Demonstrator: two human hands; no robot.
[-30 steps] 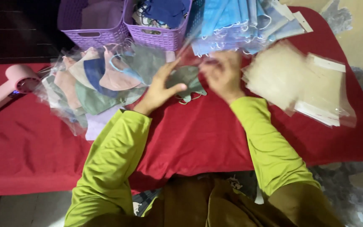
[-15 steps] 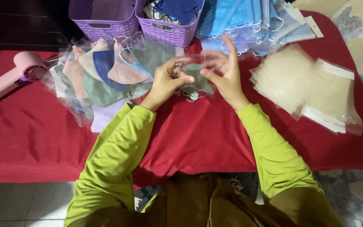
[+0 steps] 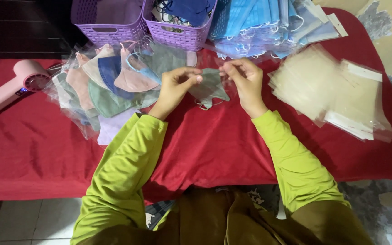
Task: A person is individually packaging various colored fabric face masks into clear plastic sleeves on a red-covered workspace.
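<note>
Item: grey-green face mask (image 3: 210,86) in a clear sleeve, held just above the red-clothed surface (image 3: 214,145). Left hand (image 3: 176,86) and right hand (image 3: 246,79) pinch opposite edges, fingers closed, keeping it flat. Bagged masks (image 3: 105,86) fanned left; empty sleeves (image 3: 332,90) stacked right.

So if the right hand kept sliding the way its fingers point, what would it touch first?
Probably the left hand: the right hand points leftward across the grey-green folded face mask in its clear sleeve that both hold.

Bare red cloth (image 3: 214,136) between mask piles (image 3: 110,81)
</note>
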